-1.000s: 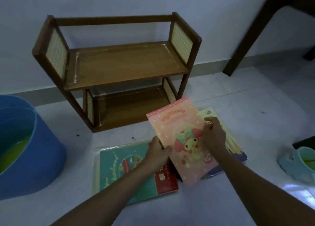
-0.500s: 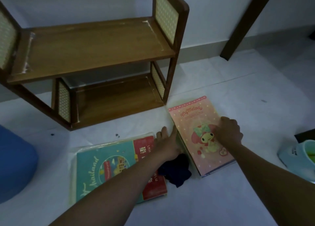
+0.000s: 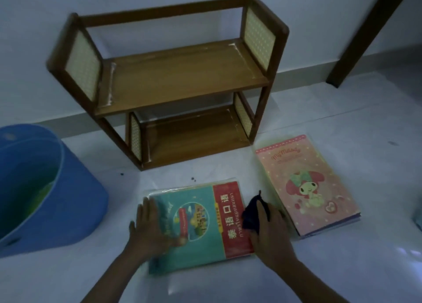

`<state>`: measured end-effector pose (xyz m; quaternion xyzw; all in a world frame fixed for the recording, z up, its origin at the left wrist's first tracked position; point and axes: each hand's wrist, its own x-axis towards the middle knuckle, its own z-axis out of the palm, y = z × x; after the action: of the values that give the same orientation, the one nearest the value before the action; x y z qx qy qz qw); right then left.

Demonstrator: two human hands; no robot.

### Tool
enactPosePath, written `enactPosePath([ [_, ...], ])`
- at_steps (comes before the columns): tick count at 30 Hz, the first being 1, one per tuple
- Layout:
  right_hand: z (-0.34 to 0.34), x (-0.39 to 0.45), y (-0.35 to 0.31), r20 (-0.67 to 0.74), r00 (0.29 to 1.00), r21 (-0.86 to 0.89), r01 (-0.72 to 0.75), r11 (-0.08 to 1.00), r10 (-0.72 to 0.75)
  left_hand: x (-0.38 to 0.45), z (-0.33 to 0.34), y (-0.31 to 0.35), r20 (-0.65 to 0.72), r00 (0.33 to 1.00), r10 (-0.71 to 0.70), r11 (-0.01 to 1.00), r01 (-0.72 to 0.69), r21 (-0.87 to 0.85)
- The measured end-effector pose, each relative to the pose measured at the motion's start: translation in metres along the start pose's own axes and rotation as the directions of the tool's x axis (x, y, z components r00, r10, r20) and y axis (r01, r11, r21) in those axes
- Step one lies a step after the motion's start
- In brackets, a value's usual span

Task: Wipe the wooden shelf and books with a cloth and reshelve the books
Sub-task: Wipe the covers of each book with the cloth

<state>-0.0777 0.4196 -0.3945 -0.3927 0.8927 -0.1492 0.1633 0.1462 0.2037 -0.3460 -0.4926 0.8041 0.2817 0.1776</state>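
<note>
In front of the wooden shelf (image 3: pixel 182 81), my left hand (image 3: pixel 148 225) presses flat, fingers spread, on the teal book (image 3: pixel 194 241); my right hand (image 3: pixel 268 231) clutches the dark cloth (image 3: pixel 251 213) on it.

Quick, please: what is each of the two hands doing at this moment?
Left hand: open, fingers spread, pressing flat on the teal and red paperback book.
Right hand: closed on the small dark blue cloth, at that book's red edge.

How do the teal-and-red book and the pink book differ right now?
The teal-and-red book lies left of the pink book and nearer the camera. The left hand presses it flat and the right hand holds a dark cloth at its red edge; the pink book is untouched. Both lie flat on the floor, unshelved.
</note>
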Motion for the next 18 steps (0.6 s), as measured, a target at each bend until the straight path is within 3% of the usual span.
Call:
enactPosePath([
  [3, -0.020, 0.026, -0.003, -0.089, 0.993, 0.190, -0.054, 0.980, 0.072, -0.015, 0.011, -0.034, 0.146, 0.985, 0.096, 0.984, -0.116, 0.134],
  [6, -0.048, 0.042, -0.027, -0.244, 0.969, 0.318, 0.051, 0.947, 0.030, -0.012, 0.017, -0.044, 0.096, 0.981, 0.167, 0.975, -0.179, 0.131],
  [10, -0.010, 0.015, -0.072, -0.184, 0.979, 0.056, 0.095, 0.994, -0.084, -0.013, 0.018, -0.048, 0.060, 0.976, 0.210, 0.965, -0.217, 0.149],
  [12, 0.030, -0.019, -0.097, -0.111, 0.974, 0.020, 0.201, 0.979, -0.198, -0.014, 0.018, -0.047, 0.048, 0.974, 0.222, 0.961, -0.227, 0.159],
  [13, 0.047, -0.034, -0.111, -0.073, 0.939, 0.017, 0.339, 0.941, -0.337, -0.014, 0.019, -0.048, 0.043, 0.973, 0.226, 0.959, -0.230, 0.165],
  [15, 0.059, -0.054, -0.134, -0.017, 0.772, 0.004, 0.636, 0.772, -0.636, -0.015, 0.021, -0.050, 0.034, 0.968, 0.250, 0.949, -0.252, 0.188],
  [17, 0.050, -0.039, -0.140, 0.033, 0.661, -0.071, 0.750, 0.658, -0.750, -0.014, 0.022, -0.053, 0.027, 0.964, 0.265, 0.944, -0.266, 0.195],
  [18, 0.043, -0.023, -0.137, 0.054, 0.668, -0.106, 0.743, 0.661, -0.742, -0.014, 0.022, -0.054, 0.031, 0.964, 0.264, 0.945, -0.265, 0.192],
])
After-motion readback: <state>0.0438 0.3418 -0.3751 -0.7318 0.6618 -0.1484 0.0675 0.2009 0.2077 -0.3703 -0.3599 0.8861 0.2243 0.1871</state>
